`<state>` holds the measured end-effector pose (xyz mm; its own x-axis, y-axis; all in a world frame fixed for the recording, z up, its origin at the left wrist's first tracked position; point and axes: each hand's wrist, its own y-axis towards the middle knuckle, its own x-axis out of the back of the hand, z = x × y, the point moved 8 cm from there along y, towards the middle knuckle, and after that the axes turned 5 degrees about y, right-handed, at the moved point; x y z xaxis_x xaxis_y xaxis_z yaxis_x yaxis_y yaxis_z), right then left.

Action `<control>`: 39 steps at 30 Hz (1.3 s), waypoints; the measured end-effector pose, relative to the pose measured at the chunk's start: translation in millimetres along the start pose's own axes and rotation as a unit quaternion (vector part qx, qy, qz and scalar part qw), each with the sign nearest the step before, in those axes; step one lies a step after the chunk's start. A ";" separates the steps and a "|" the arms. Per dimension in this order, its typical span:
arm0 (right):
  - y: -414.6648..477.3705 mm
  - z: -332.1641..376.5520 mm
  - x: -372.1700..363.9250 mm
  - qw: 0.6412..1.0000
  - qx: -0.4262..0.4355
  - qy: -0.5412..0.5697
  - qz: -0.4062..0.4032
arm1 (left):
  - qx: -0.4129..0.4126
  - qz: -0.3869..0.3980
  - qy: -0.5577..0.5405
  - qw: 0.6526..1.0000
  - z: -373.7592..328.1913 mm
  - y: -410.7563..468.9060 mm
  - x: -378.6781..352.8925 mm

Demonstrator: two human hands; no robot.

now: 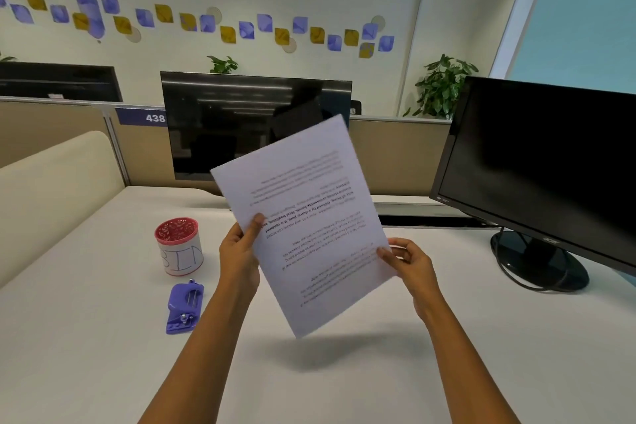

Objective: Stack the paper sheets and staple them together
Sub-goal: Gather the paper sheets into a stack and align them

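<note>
White paper sheets (306, 217) with printed text hang tilted in the air above the white desk (103, 354), their lower corner just over the desk top. My left hand (241, 251) grips their left edge, thumb on the front. My right hand (409, 262) pinches their right edge. How many sheets there are I cannot tell. A purple stapler (184, 306) lies on the desk to the left of my left forearm, apart from both hands.
A small cup (178, 246) with a red rim and "BIN" written on it stands behind the stapler. One dark monitor (241, 120) is at the back, another monitor (543, 165) with its stand and cables on the right. A beige partition borders the left.
</note>
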<state>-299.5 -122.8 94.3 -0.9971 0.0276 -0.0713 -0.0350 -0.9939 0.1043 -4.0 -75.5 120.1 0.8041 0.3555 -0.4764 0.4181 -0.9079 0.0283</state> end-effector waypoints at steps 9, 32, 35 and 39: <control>-5.5 -23.0 -29.1 0.935 -0.094 0.343 0.006 | 0.072 -0.047 -0.200 0.976 28.6 -6.1 -8.0; 5.9 27.0 -1.2 0.999 -0.008 -0.028 0.023 | -0.031 -0.021 0.286 0.958 1.7 4.1 19.7; 1.0 32.1 -5.7 0.997 0.039 -0.040 -0.049 | -0.085 -0.050 0.285 0.954 0.7 -2.8 10.4; -7.1 28.5 -8.2 0.993 0.066 -0.047 -0.084 | -0.123 -0.062 0.277 0.951 4.6 -8.2 8.7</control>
<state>-293.0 -112.9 122.4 -0.9783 0.2069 -0.0061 -0.2029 -0.9524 0.2275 -2.3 -66.0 111.6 0.8134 0.5799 0.0455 0.5548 -0.7970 0.2388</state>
